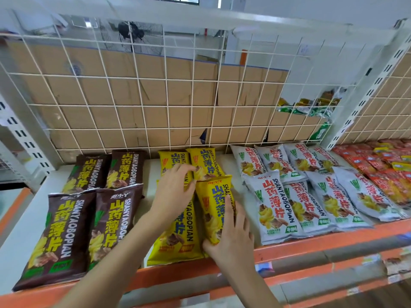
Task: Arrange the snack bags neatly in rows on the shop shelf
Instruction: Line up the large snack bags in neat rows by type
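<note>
A shop shelf (300, 252) with a white deck and an orange front rail is seen from above. Four brown snack bags (66, 232) are laid flat at the left, two behind and two in front. Four yellow snack bags (175, 161) are laid in the middle, also two by two; the front left one is partly hidden by an arm. About eight pale grey snack bags (273, 205) are overlapped in two rows to the right. Many small red packets (382, 174) are piled at the far right, too crowded to be counted.

Every bag is long, glossy and pillow-shaped, with a picture of yellow chips printed on it. "SHANYAOBOPIAN" is printed along each bag beside the large characters 山药薄片.

The front right yellow bag (213, 203) is grasped at its lower end by the right hand (233, 238), thumb under the edge and fingers laid on the face. The left hand (173, 192) is set where this bag meets the rear right yellow bag (205, 161), fingers bent; whether anything is gripped cannot be told.

A white wire grid (155, 103) is fixed behind the shelf, and flattened cardboard (111, 90) is seen through it.
</note>
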`<action>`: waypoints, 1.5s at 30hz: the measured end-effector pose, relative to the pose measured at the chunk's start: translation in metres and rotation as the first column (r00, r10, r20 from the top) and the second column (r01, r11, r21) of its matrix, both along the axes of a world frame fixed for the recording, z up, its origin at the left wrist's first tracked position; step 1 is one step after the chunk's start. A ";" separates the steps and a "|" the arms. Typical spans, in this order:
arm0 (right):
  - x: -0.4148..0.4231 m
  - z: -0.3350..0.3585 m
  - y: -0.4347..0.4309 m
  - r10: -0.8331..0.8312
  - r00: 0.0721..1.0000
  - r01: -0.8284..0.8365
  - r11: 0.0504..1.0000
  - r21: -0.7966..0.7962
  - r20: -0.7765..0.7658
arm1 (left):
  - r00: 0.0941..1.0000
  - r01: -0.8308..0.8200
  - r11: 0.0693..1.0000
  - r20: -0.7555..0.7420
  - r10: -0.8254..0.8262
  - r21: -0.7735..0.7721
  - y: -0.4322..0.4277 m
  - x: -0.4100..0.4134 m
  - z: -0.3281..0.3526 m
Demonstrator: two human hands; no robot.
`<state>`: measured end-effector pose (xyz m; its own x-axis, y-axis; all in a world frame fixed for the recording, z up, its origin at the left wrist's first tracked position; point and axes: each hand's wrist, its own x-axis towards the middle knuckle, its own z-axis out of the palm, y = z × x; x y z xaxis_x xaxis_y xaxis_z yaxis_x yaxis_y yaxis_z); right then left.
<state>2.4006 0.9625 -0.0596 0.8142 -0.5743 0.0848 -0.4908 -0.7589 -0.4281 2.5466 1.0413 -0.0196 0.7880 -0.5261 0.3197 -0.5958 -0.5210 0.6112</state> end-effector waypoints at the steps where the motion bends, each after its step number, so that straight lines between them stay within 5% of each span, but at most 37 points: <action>1: 0.000 0.000 -0.001 -0.008 1.000 0.008 1.000 -0.013 0.018 | 1.000 -0.012 1.000 -0.023 0.012 0.006 0.010 -0.010 -0.003; 5: 0.000 0.000 -0.002 0.013 1.000 -0.012 1.000 -0.025 0.017 | 0.994 -0.109 0.994 -0.011 0.109 0.017 0.039 -0.041 -0.023; 10: -0.002 0.002 -0.002 0.011 1.000 -0.010 1.000 -0.012 0.021 | 0.964 -0.176 0.984 -0.209 0.164 -0.039 0.047 -0.060 -0.042; 17: -0.001 -0.004 -0.003 -0.027 1.000 0.027 1.000 -0.012 0.008 | 0.956 -0.225 0.971 -0.213 0.204 -0.078 0.036 -0.066 -0.044; 34: -0.009 -0.001 -0.013 0.075 0.997 -0.075 0.997 -0.030 0.025 | 0.944 -0.165 0.971 -0.315 0.104 -0.174 0.042 -0.063 -0.048; 45: -0.016 0.030 -0.057 0.058 0.994 -0.050 0.995 -0.084 0.091 | 0.998 0.034 0.999 -0.056 -0.036 -0.023 0.057 -0.042 -0.016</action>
